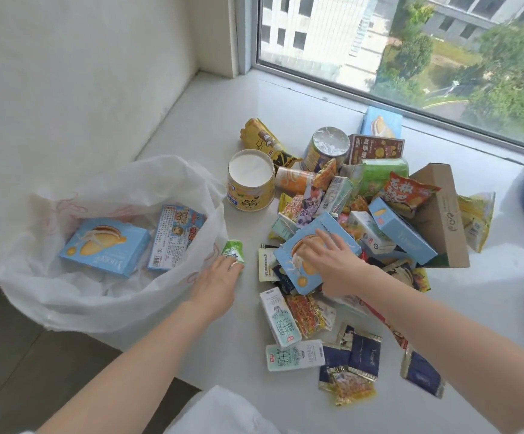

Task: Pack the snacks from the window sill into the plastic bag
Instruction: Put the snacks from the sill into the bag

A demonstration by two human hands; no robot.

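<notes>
The bag lies open at the left of the frame on the sill, and it already holds a blue box and a flat packet beside it. The snack pile fills the centre and right of the frame, well short of packed: cups, cartons, sachets and more blue boxes remain. The left hand, centre of the frame just beside the bag's rim, has its fingers closed around a small green pack, which sticks up from its grip. The right hand lies with spread fingers flat on top of another blue box at the near edge of the pile; its grip is wide and touching the box, not yet closed on it. The step in hand looks like a two-handed transfer: green pack about to go in, box being picked. Next, the left hand likely needs to carry the pack over the rim and drop it, while the right must curl around the box's edges to lift it clear of the sachets underneath without dragging them.
</notes>
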